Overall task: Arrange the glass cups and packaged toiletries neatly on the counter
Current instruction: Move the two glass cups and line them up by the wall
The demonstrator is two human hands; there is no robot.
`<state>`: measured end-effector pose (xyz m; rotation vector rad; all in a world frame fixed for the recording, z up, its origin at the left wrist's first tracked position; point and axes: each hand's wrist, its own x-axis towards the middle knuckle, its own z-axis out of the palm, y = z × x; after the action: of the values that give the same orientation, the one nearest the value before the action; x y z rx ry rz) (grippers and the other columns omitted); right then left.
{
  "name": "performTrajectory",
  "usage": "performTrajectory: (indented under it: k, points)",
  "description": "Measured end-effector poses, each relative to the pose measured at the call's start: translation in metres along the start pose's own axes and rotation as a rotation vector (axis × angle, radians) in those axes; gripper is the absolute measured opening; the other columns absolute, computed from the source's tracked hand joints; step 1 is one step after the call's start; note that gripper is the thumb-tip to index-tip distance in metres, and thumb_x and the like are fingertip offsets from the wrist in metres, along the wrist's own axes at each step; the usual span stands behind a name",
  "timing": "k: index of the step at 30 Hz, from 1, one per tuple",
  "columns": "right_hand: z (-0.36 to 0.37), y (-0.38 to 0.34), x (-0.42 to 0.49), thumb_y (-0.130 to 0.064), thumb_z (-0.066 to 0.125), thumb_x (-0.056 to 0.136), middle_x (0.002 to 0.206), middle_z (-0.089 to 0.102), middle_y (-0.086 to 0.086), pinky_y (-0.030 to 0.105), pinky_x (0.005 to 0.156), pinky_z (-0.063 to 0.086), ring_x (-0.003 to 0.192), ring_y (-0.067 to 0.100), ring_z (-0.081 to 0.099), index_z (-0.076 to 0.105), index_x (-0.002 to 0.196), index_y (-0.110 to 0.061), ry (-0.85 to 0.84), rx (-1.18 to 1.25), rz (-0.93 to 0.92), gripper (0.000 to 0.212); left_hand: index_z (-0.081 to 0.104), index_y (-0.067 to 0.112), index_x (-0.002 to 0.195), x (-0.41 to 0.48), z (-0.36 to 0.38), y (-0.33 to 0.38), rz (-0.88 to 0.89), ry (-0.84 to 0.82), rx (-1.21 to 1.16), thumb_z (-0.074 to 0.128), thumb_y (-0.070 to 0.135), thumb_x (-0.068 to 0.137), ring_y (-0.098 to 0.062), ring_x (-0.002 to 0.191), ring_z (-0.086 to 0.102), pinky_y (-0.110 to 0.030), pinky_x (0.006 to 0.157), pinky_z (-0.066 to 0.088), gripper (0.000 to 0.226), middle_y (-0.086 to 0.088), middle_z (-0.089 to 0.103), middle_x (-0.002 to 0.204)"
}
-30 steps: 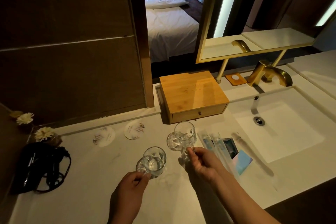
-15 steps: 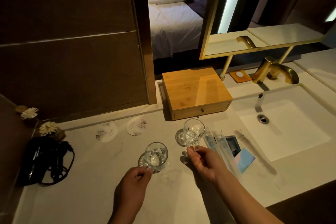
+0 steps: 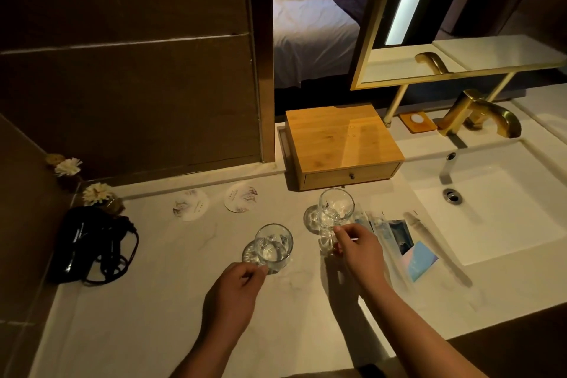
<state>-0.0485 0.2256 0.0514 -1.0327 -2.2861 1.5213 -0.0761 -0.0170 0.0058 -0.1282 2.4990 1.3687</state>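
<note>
1. The wooden drawer box (image 3: 343, 147) stood at the back of the pale table (image 3: 153, 301), and serves here as the landmark.
2. The right hand (image 3: 357, 247) pinched the right glass cup (image 3: 333, 215) low on its near side; that cup stood tilted just in front of the box's drawer.
3. The left hand (image 3: 234, 288) gripped the left glass cup (image 3: 273, 250) at its near lower edge, in front of the box and off to its left.
4. Both cups seemed raised and tipped away from the person, though the clear glass made their bases hard to read.
5. The packaged toiletries (image 3: 399, 239) lay fanned flat on the table in front of the box's right corner, just beside the right hand.
6. Two round paper coasters (image 3: 214, 201) lay left of the box, near the wall.
7. A black hair dryer (image 3: 92, 242) with coiled cord sat far left of the box.
8. The sink (image 3: 491, 209) and gold faucet (image 3: 478, 115) were to the box's right.
</note>
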Motion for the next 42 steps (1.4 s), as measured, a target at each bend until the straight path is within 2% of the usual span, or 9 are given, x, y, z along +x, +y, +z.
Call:
performTrajectory:
  k: [4,10,15,19,24,29,32,37,42]
  points:
    - [0.001,0.002,0.006,-0.031,0.057,0.094,0.069,0.068,0.0,0.026,0.059,0.047,0.067,0.014,0.065,0.067,0.077,-0.016,-0.023,-0.116,-0.028,0.024,0.068,0.044,0.087,-0.004,-0.002,0.005,0.008,0.006,0.029,0.056,0.074,0.073,0.001,0.073,0.07,-0.038,0.071,0.059,0.035,0.023,0.072,0.081]
    - [-0.002,-0.003,0.004,-0.022,0.063,0.089,0.066,0.069,0.005,0.024,0.058,0.047,0.065,0.017,0.065,0.064,0.071,-0.014,-0.06,-0.165,-0.072,0.02,0.067,0.049,0.089,-0.008,-0.01,0.012,0.005,0.026,0.047,0.055,0.073,0.074,0.003,0.071,0.07,-0.035,0.071,0.058,0.032,0.027,0.073,0.077]
    - [0.001,-0.007,-0.012,-0.026,0.064,0.09,0.066,0.07,0.004,0.028,0.065,0.057,0.063,0.012,0.069,0.065,0.075,-0.02,-0.145,-0.12,-0.147,0.017,0.065,0.054,0.09,-0.014,-0.027,0.012,0.009,0.122,0.093,0.051,0.074,0.072,0.01,0.069,0.066,-0.034,0.066,0.058,0.031,0.035,0.069,0.075]
    - [0.014,-0.018,-0.017,-0.025,0.065,0.089,0.068,0.071,0.006,0.036,0.067,0.059,0.063,0.015,0.07,0.067,0.076,-0.021,-0.189,-0.06,-0.161,0.014,0.065,0.057,0.092,-0.014,-0.049,0.011,-0.04,0.172,0.054,0.052,0.076,0.074,0.009,0.069,0.068,-0.034,0.07,0.058,0.029,0.036,0.07,0.072]
    - [0.036,-0.037,-0.014,-0.025,0.065,0.09,0.066,0.072,0.005,0.031,0.064,0.056,0.062,0.012,0.07,0.067,0.077,-0.02,-0.263,-0.078,-0.18,0.014,0.069,0.051,0.083,-0.001,-0.074,0.013,-0.072,0.238,-0.117,0.071,0.049,0.084,0.002,0.068,0.07,-0.032,0.07,0.056,0.004,0.024,0.075,0.071]
    - [0.062,-0.056,-0.002,-0.023,0.064,0.09,0.066,0.071,0.005,0.03,0.067,0.058,0.063,0.011,0.07,0.067,0.077,-0.018,-0.325,-0.144,-0.234,0.015,0.074,0.032,0.071,0.023,-0.1,0.013,-0.117,0.266,-0.264,0.074,0.03,0.087,-0.02,0.08,0.075,-0.039,0.078,0.056,0.016,0.003,0.078,0.072]
    - [0.08,-0.066,0.004,-0.023,0.063,0.091,0.066,0.071,0.003,0.028,0.065,0.056,0.062,0.011,0.07,0.067,0.077,-0.019,-0.346,-0.155,-0.248,0.015,0.072,0.027,0.068,0.045,-0.112,0.016,-0.109,0.289,-0.323,0.072,0.012,0.088,-0.034,0.083,0.073,-0.036,0.072,0.053,0.025,-0.012,0.077,0.076]
    - [0.104,-0.082,0.016,-0.023,0.063,0.092,0.067,0.072,0.001,0.025,0.064,0.054,0.06,0.01,0.07,0.067,0.079,-0.018,-0.36,-0.141,-0.257,0.014,0.075,0.011,0.077,0.082,-0.125,0.021,-0.096,0.29,-0.348,0.071,0.009,0.088,-0.044,0.087,0.069,-0.042,0.076,0.055,0.011,-0.023,0.075,0.082]
    - [0.12,-0.089,0.027,-0.024,0.063,0.092,0.069,0.072,0.001,0.024,0.062,0.053,0.061,0.009,0.07,0.067,0.079,-0.018,-0.366,-0.137,-0.257,0.014,0.074,0.02,0.073,0.103,-0.123,0.029,-0.143,0.31,-0.395,0.072,0.012,0.087,-0.039,0.087,0.073,-0.04,0.078,0.057,0.017,-0.02,0.077,0.083]
